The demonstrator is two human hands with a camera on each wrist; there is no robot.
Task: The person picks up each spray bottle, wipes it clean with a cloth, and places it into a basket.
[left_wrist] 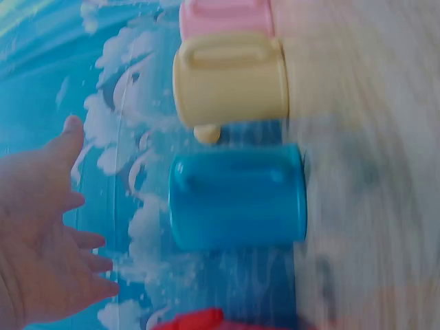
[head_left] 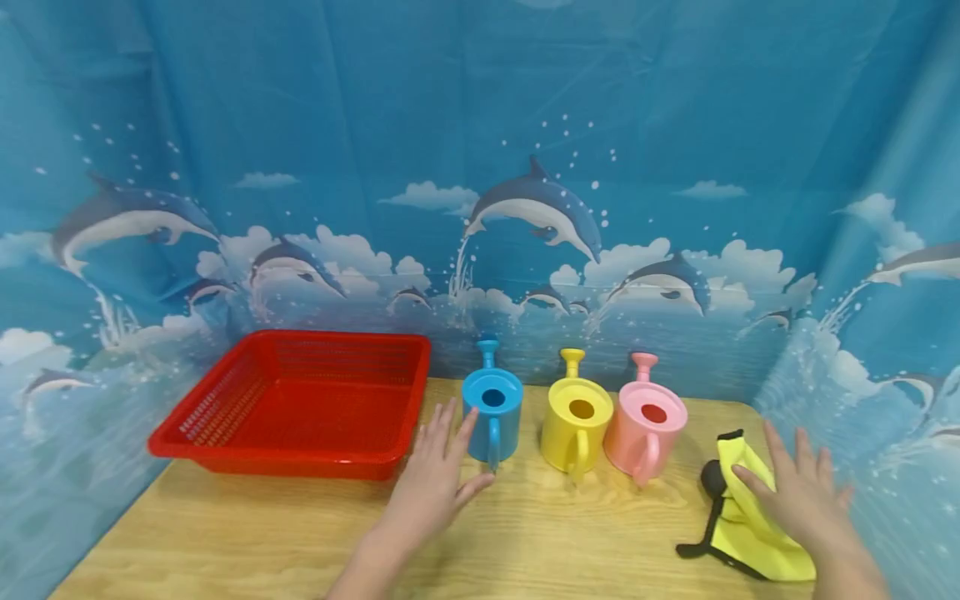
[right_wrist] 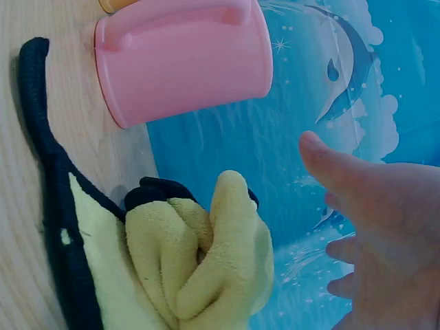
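Observation:
My left hand [head_left: 431, 479] hovers palm down with spread fingers, between the red basket and the blue watering can [head_left: 504, 433]. Its thumb points toward that can's handle, and the left wrist view shows the hand [left_wrist: 48, 240] apart from it. A yellow watering can [head_left: 555, 437] and a pink watering can [head_left: 626, 437] stand close together to the right. Over at the far right my right hand [head_left: 806, 496] is spread above a crumpled yellow cloth with black edging [head_left: 750, 533]. In the right wrist view the hand [right_wrist: 392, 234] holds nothing, and the cloth [right_wrist: 227, 254] lies bunched beside it.
A red plastic basket [head_left: 300, 457] with perforated walls sits on the left of the wooden table [head_left: 570, 542]. Behind the table and along both sides hangs a blue curtain [head_left: 375, 125] printed with dolphins and clouds.

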